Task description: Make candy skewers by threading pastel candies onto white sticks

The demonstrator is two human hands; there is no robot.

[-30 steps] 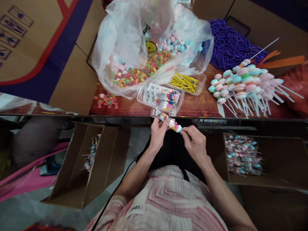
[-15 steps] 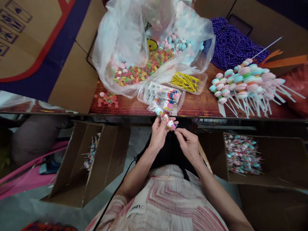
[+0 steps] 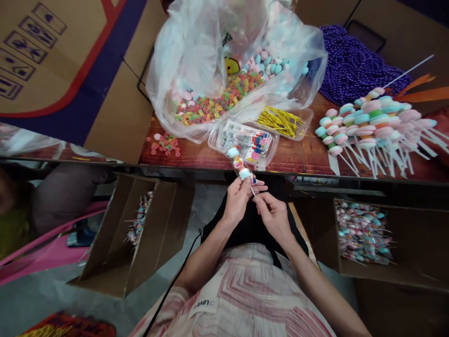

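Note:
Between my two hands, just off the table's front edge, is a candy skewer (image 3: 239, 164) of marshmallows and gummy rings in a clear printed bag. My left hand (image 3: 235, 202) is closed around its lower end, thumb pressed on the wrapper. A white stick comes out below, and my right hand (image 3: 271, 213) pinches its end between thumb and fingers. Beyond the skewer, a clear plastic tray (image 3: 272, 159) holds flat printed bags (image 3: 242, 139). Gold twist ties (image 3: 278, 121) lie in a second clear tray beside it.
A big plastic bag (image 3: 161, 75) of gummy rings and marshmallows stands at the back. Unwrapped candy skewers (image 3: 379, 121) are piled at right, by purple cord (image 3: 351, 65). Loose rings (image 3: 165, 146) lie left. Cardboard boxes (image 3: 157, 229) with wrapped skewers stand below on both sides.
The skewer's candies have moved up out of my left hand, and its white stick now shows between my hands. My view has shifted slightly left.

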